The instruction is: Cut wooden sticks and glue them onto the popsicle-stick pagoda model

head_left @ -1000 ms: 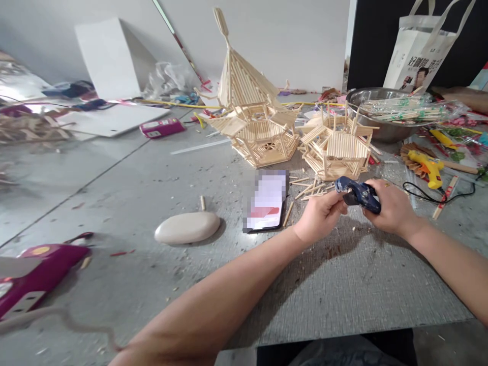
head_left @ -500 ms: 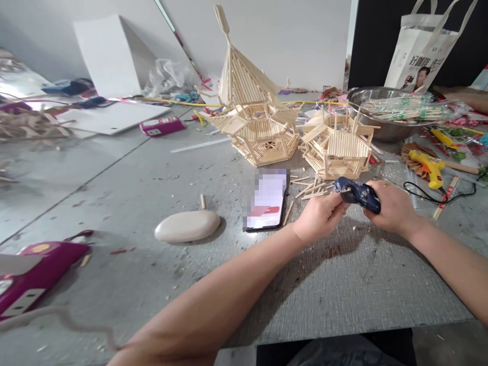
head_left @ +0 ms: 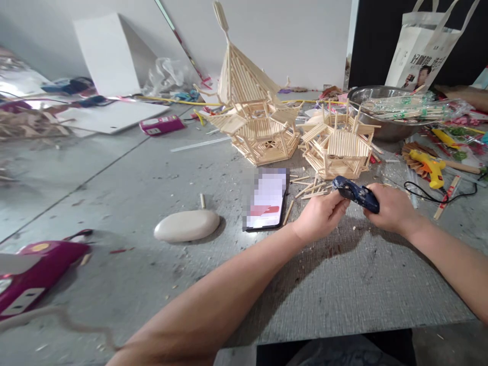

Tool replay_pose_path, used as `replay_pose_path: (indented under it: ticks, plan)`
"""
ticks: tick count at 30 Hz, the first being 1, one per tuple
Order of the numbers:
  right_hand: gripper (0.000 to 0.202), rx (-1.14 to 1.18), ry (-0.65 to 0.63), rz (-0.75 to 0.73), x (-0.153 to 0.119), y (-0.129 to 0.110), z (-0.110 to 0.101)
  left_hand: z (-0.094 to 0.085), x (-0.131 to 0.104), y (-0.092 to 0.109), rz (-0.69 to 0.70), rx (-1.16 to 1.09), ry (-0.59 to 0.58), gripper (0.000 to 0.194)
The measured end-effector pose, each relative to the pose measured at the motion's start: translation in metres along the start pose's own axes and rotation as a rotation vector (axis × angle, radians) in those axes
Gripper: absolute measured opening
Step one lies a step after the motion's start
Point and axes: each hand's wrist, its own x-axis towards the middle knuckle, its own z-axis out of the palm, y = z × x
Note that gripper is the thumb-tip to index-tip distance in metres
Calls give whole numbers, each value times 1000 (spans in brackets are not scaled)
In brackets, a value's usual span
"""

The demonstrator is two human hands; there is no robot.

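My right hand (head_left: 392, 208) is wrapped round a dark blue hand cutter (head_left: 356, 194) with pale, worn patches. The tool's curved head points left and lies over the fingertips of my left hand (head_left: 322, 216). Those fingers are pinched together right under the head; whatever they hold is hidden. Just beyond the hands lie several short wooden sticks (head_left: 314, 189). Behind them stands a small six-sided stick model (head_left: 343, 147) without a roof. To its left is a taller stick pavilion (head_left: 259, 117) with a pointed roof.
A phone (head_left: 267, 201) lies left of my left hand, with a pale oval case (head_left: 186, 226) farther left. At the right are a yellow glue gun (head_left: 429, 165) with a black cord and a metal bowl (head_left: 392, 132) with bagged sticks. A magenta power strip (head_left: 41, 269) sits at the left.
Both hands and the blue cutter have shifted very slightly; the cutter's handles seem a little closer together. Nothing else on the table has visibly moved.
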Motion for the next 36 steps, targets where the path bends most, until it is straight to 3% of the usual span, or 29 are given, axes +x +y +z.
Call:
replay_pose_path:
  ticks: [8, 20, 29, 36]
  plan:
    - [23, -35, -12, 20, 1, -2, 1, 7, 0, 2, -192, -190, 72, 19]
    - [20, -117, -76, 66, 1, -3, 2, 3, 2, 5, -260, -203, -10, 22]
    - [29, -93, 32, 133, 2, 10, 5, 1, 6, 3, -387, -361, -25, 26]
    - [33, -79, 50, 70, 2, 7, 8, 2, 6, 3, -346, -360, -13, 22]
